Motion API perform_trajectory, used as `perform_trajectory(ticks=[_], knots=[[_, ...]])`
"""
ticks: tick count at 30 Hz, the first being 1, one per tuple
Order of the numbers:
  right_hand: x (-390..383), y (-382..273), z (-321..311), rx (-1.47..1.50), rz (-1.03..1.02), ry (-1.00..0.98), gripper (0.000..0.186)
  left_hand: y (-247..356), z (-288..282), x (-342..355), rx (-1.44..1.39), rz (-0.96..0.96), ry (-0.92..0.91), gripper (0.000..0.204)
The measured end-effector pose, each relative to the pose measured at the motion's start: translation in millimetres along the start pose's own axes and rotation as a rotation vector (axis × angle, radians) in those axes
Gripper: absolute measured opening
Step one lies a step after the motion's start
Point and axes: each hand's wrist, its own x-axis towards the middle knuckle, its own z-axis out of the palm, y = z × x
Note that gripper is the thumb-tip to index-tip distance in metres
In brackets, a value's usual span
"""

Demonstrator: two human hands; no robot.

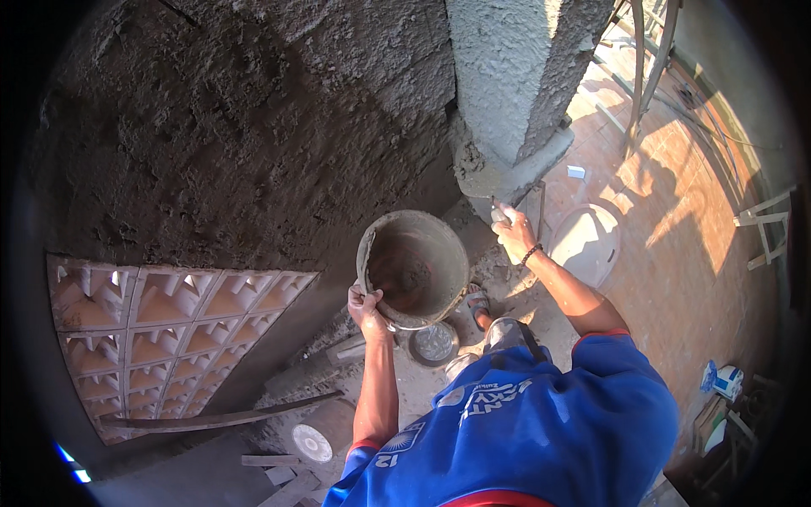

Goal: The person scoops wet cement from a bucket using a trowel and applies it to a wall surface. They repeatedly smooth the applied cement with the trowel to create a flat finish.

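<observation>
My left hand (pixel 367 311) grips the rim of a grey, mortar-coated bucket (pixel 450 264), thumb over the edge. The bucket is tilted so its inside shows, with a little dark material at the bottom. Ahead and to the right, my right hand (pixel 514 236) is closed round the handle of a trowel (pixel 498 216). Its blade points at the foot of a rough-plastered column (pixel 498 84), where wet mortar (pixel 475 160) lies; blade and mortar are hard to tell apart. Dark, rough wet plaster covers the wall (pixel 253 144) on the left.
Patterned vent blocks (pixel 173 338) fill the lower left wall, with a plank (pixel 228 422) before them. A small round pail (pixel 433 344) stands by my foot, a cylindrical container (pixel 325 431) farther left. Right are a white round basin (pixel 585 245), poles (pixel 650 68) and a bag (pixel 723 379).
</observation>
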Motion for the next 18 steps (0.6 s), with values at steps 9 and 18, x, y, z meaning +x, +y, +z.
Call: perform_trajectory(ticks=[9, 18], knots=[[137, -28, 30, 0.152, 0.025, 0.101, 0.061, 10, -18, -24, 0.148, -0.038, 0.173, 0.024], [192, -60, 50, 1.102, 0.39, -0.132, 0.042, 9, -42, -33, 0.146, -0.004, 0.236, 0.022]])
